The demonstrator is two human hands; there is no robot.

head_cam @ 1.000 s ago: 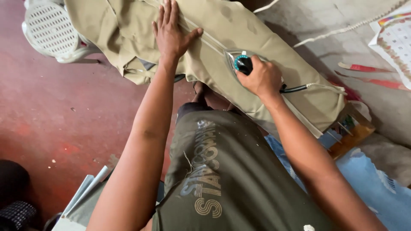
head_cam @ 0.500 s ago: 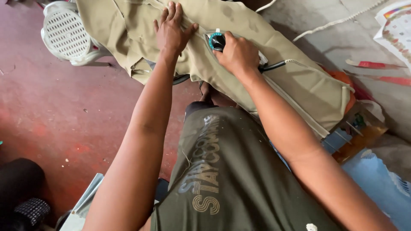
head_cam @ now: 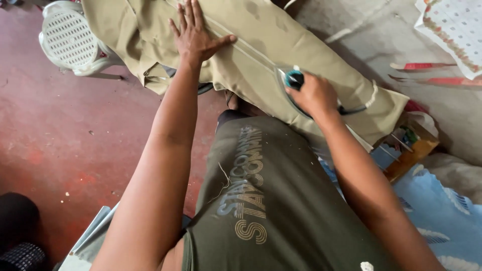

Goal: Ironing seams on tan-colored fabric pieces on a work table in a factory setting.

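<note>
The left hand (head_cam: 197,36) lies open, fingers spread flat on a khaki cotton garment (head_cam: 261,47) draped across the work surface. The right hand (head_cam: 315,94) is closed around the dark handle of a clothes iron with a teal dial (head_cam: 293,79), probably pressing the cloth. A white perforated plastic chair (head_cam: 68,40) stands nearby on the red floor (head_cam: 65,135).

My right hand (head_cam: 314,94) hides most of the iron (head_cam: 294,79) (only its teal knob shows); the khaki cloth (head_cam: 261,45) and white chair (head_cam: 70,42) run off the top edge.
</note>
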